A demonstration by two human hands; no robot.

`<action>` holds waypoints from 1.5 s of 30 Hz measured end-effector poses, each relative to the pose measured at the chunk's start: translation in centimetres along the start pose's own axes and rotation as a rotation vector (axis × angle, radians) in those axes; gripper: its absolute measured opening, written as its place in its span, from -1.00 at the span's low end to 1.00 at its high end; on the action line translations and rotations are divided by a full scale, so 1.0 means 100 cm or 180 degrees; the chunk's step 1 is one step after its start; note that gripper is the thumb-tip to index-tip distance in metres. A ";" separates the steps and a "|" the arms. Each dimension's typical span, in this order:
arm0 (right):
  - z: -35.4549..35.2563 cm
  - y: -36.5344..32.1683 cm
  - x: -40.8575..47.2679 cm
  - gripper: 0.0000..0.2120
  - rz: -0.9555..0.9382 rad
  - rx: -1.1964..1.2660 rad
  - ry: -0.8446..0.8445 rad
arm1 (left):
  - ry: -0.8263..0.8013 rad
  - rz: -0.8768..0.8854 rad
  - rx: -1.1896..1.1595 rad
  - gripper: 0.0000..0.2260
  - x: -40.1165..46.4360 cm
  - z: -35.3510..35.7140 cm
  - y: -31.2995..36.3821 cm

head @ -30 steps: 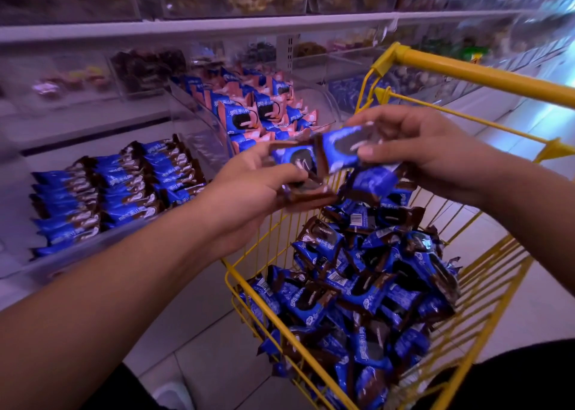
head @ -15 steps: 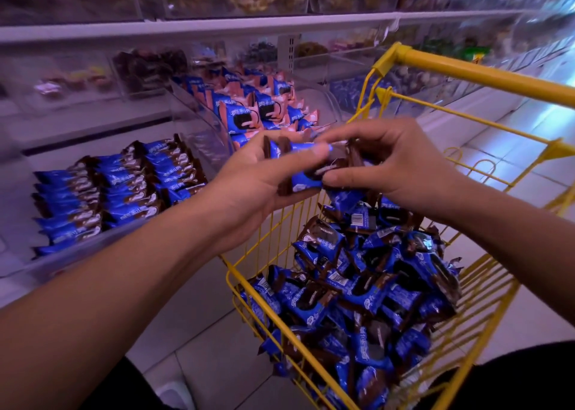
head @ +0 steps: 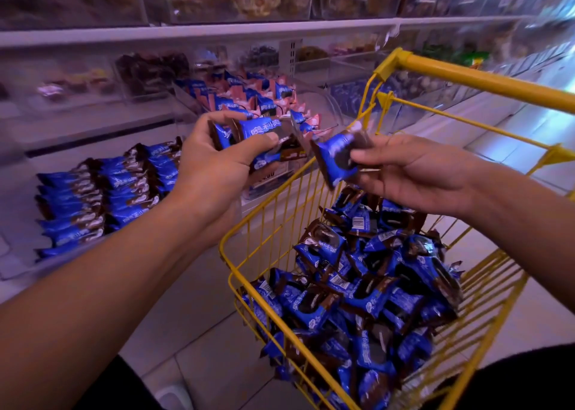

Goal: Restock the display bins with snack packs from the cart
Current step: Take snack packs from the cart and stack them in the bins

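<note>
Blue snack packs (head: 261,139) fill the left hand's (head: 214,173) fingers; right hand (head: 413,173) pinches one pack (head: 334,157).

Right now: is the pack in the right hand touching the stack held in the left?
Cannot tell. In the head view the right hand's pack meets the edge of the left hand's stack with no visible gap, but overlap and blur hide any contact.
</note>
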State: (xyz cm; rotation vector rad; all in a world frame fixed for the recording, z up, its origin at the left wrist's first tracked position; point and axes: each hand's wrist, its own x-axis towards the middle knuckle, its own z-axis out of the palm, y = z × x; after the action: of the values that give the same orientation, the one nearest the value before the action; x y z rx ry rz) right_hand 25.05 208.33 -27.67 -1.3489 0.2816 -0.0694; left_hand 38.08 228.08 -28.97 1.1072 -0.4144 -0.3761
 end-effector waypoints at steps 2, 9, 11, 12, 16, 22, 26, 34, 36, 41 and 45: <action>0.002 0.000 0.001 -0.62 -0.0049 -0.0205 0.0081 | -0.0029 0.0006 0.0134 -0.68 0.001 -0.001 -0.002; 0.014 0.004 0.004 -0.61 -0.0311 0.0048 0.0007 | -0.0424 -0.0030 0.0482 -0.57 -0.001 -0.003 -0.011; 0.017 0.008 0.003 -0.55 -0.0310 -0.0021 0.0001 | -0.0511 -0.0028 0.0449 -0.56 -0.002 -0.001 -0.011; 0.018 0.010 0.003 -0.53 -0.0313 -0.0017 -0.0001 | -0.0547 -0.0038 0.0429 -0.56 -0.003 0.000 -0.012; 0.021 0.012 0.003 -0.47 -0.0377 0.0064 0.0014 | -0.0585 -0.0142 0.0249 -0.61 -0.004 0.003 -0.013; 0.023 0.003 0.001 -0.53 -0.0489 -0.0079 -0.0138 | -0.0710 -0.0355 0.0204 -0.76 -0.006 0.004 -0.009; 0.040 0.004 0.008 -0.63 -0.0502 -0.0002 -0.0215 | -0.0546 -0.0604 0.0012 -0.65 -0.006 0.004 0.001; 0.106 -0.009 0.047 -0.61 -0.0839 -0.0354 -0.0278 | -0.0269 -0.0268 0.0273 -0.44 0.011 -0.026 0.040; 0.119 -0.014 0.063 -0.55 -0.0853 -0.0612 -0.0313 | -0.0156 -0.0143 0.0185 -0.43 0.016 -0.043 0.048; 0.148 -0.032 0.107 -0.36 -0.0984 -0.2300 -0.0709 | 0.0157 -0.0090 0.0365 -0.30 0.029 -0.083 0.050; 0.169 -0.046 0.140 -0.42 -0.1214 -0.4195 -0.1021 | 0.0366 -0.0258 0.0871 -0.02 0.040 -0.105 0.046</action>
State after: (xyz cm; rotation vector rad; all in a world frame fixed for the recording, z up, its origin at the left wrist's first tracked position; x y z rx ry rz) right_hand 43.11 220.39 -22.24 -2.6735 -0.2882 0.0297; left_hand 47.14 236.10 -28.26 1.4085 -0.3257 -0.3310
